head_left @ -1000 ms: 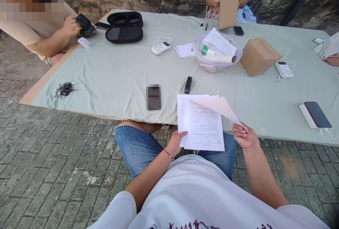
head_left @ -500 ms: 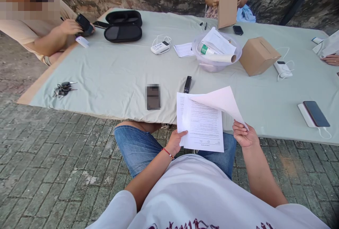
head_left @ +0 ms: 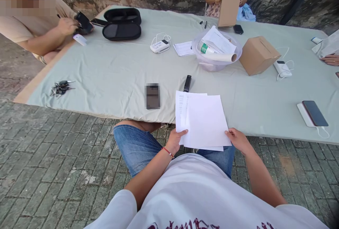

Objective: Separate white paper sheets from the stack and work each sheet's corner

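Observation:
A small stack of paper sheets (head_left: pixel 205 119) lies over the table's near edge and my lap, its top sheet blank side up. My left hand (head_left: pixel 175 140) pinches the stack's lower left corner, thumb on top. At the lower right edge, my right hand (head_left: pixel 236 139) grips the blank top sheet between thumb and fingers. Printed lines show on the sheets peeking out at the left. Just beyond the papers lies a black stapler-like object (head_left: pixel 187 83), its near end touching or close to their top edge. A dark blurred-out rectangular item (head_left: pixel 152 96) rests to the left.
On the cloth-covered table (head_left: pixel 111 77) are keys (head_left: pixel 62 88), a black case (head_left: pixel 122 25), a white device with a cable (head_left: pixel 160 45), a plastic basin (head_left: pixel 212 65) of papers, a cardboard box (head_left: pixel 259 56) and a phone (head_left: pixel 314 113). Other people sit around it.
My right hand has brought the raised sheet down flat over the printed page, moving slightly left and toward me. My left hand keeps its hold on the corner.

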Demonstrator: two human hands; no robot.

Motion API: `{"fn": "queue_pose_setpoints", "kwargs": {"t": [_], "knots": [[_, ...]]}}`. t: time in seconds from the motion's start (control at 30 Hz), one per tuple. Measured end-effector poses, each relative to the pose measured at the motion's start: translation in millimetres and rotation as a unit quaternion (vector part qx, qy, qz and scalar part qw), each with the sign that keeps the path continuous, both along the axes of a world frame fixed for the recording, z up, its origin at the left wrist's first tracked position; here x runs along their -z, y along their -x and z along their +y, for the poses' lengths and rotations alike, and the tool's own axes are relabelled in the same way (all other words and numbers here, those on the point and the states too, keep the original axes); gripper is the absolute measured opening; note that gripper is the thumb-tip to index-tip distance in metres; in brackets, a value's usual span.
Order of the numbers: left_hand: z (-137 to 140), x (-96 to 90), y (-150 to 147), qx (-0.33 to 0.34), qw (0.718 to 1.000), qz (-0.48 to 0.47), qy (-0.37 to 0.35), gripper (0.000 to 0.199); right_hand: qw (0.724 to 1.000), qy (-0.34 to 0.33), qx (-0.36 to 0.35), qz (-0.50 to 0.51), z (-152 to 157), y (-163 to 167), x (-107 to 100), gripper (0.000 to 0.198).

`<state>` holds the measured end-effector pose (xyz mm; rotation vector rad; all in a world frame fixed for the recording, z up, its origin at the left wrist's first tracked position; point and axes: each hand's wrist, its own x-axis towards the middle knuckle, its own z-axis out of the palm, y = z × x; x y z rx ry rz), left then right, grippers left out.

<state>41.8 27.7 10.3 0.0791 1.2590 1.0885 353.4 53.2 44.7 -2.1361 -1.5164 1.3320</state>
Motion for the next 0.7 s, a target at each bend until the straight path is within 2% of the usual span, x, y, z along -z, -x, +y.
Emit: {"fn": "queue_pose_setpoints", "kwargs": {"t": [0.07,0.17,0.27,0.33,0.4,0.53,0.7], "knots": [[0,1.3,0,-0.004,1.0,0.001,-0.004,0.051,1.0,0.009,0.002,0.001,-5,2,8,0.033],[1,2.9,-1,-0.008,1.0,0.004,-0.005,0.053,0.992,0.029,0.055,0.111,-15,11,19,0.041],[1,2.7,0,-0.012,1.0,-0.004,0.0,0.049,0.958,0.05,0.125,0.252,-22,21,28,0.043],[1,1.5,1,-0.01,1.0,-0.026,0.003,0.044,0.939,0.055,0.154,0.303,-24,24,33,0.04],[1,-0.1,3,-0.003,0.999,-0.043,0.004,0.039,0.939,0.041,0.165,0.299,-22,21,34,0.036],[0,-2.4,5,0.016,0.999,-0.033,-0.006,0.035,0.958,-0.024,0.169,0.231,-13,6,31,0.026],[0,-4.3,5,0.009,1.0,-0.02,-0.015,0.038,0.958,-0.046,0.202,0.198,-3,-12,23,0.029]]}}
